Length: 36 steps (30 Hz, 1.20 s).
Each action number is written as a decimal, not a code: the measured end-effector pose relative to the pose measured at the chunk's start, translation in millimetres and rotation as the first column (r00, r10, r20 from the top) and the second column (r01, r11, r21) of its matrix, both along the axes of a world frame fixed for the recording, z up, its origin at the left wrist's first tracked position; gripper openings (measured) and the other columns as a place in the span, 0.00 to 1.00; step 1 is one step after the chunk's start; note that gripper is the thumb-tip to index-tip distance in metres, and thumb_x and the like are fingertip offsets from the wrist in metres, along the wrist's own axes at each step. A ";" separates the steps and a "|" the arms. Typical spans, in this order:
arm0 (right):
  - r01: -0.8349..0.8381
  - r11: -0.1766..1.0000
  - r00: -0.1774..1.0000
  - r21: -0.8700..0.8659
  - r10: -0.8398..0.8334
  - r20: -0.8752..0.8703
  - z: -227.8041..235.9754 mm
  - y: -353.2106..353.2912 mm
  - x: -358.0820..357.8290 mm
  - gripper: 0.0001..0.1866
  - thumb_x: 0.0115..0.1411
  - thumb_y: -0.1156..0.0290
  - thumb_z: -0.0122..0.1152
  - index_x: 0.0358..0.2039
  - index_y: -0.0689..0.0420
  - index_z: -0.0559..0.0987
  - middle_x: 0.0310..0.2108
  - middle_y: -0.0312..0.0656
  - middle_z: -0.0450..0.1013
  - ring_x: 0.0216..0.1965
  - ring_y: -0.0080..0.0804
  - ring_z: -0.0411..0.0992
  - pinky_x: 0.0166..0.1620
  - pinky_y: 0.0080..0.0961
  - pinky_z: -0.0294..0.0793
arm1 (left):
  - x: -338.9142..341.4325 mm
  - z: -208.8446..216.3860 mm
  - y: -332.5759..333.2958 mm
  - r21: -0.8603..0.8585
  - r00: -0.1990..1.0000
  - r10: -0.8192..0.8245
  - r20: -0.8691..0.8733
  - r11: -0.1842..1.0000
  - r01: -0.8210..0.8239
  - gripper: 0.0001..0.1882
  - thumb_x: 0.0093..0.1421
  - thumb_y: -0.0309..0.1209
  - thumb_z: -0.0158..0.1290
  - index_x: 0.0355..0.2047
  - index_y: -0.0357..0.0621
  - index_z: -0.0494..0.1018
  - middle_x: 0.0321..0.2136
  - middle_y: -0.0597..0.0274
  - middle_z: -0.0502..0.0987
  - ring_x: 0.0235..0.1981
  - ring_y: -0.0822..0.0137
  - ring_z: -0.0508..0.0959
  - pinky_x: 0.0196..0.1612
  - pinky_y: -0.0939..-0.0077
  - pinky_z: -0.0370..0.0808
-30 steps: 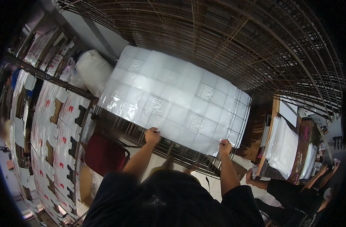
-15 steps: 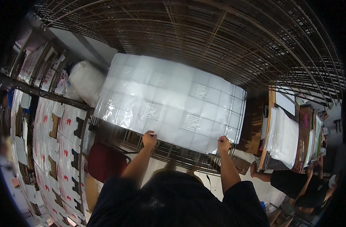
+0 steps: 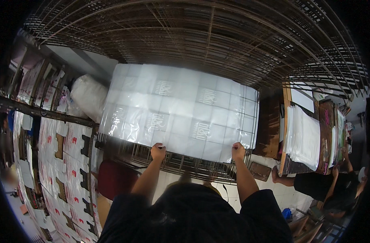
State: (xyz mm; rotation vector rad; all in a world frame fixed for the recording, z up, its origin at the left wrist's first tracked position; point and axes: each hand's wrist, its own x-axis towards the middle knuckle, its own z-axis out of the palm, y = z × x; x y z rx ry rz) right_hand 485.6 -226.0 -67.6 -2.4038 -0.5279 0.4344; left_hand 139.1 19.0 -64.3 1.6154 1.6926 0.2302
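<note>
A large clear plastic sheet [image 3: 181, 109] printed with pale square marks lies spread on a wire rack shelf [image 3: 181, 164]. My left hand [image 3: 157, 152] pinches the sheet's near edge left of the middle. My right hand [image 3: 238, 151] grips the near right corner. Both arms reach up from the lower edge, over my dark sleeves. Another wire shelf [image 3: 209, 36] spans the space above the sheet.
Racks of white printed sheets with red and black marks [image 3: 67, 162] stand at the left, with a stuffed white bag [image 3: 89, 96] beside them. At the right a wooden table [image 3: 290, 162] bears a stack of white sheets [image 3: 304, 137]; another person [image 3: 322, 184] sits below it.
The sheet has slid further onto the wire shelf and now lies flatter and squarer; both hands have followed its near edge while keeping their grip.
</note>
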 end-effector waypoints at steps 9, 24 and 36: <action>0.012 1.000 1.000 0.006 -0.012 -0.013 -0.2 -2.1 0.8 0.06 0.43 0.78 0.55 0.25 0.57 0.75 0.25 0.44 0.75 0.29 0.38 0.74 0.35 0.29 0.72 | 7.1 25.5 -0.8 -0.046 0.999 -0.024 -0.026 0.999 0.022 0.16 0.44 0.31 0.57 0.35 0.42 0.74 0.28 0.54 0.77 0.32 0.58 0.77 0.37 0.65 0.73; -0.025 0.989 0.999 -0.147 0.028 0.019 38.1 -91.2 -4.3 0.09 0.44 0.69 0.59 0.27 0.56 0.76 0.23 0.45 0.74 0.28 0.38 0.74 0.33 0.31 0.71 | -88.0 32.0 -36.5 0.351 0.983 -0.093 -0.159 0.925 0.144 0.21 0.48 0.35 0.55 0.42 0.42 0.68 0.30 0.55 0.70 0.37 0.55 0.71 0.39 0.64 0.68; -0.038 0.969 0.989 -0.243 0.002 -0.146 27.5 -229.6 7.1 0.16 0.40 0.64 0.61 0.33 0.53 0.77 0.26 0.50 0.75 0.33 0.45 0.74 0.40 0.35 0.72 | -127.8 -67.1 -87.4 0.318 0.924 -0.290 -0.248 0.877 0.361 0.42 0.46 0.36 0.59 0.57 0.39 0.49 0.36 0.45 0.74 0.38 0.56 0.74 0.40 0.65 0.70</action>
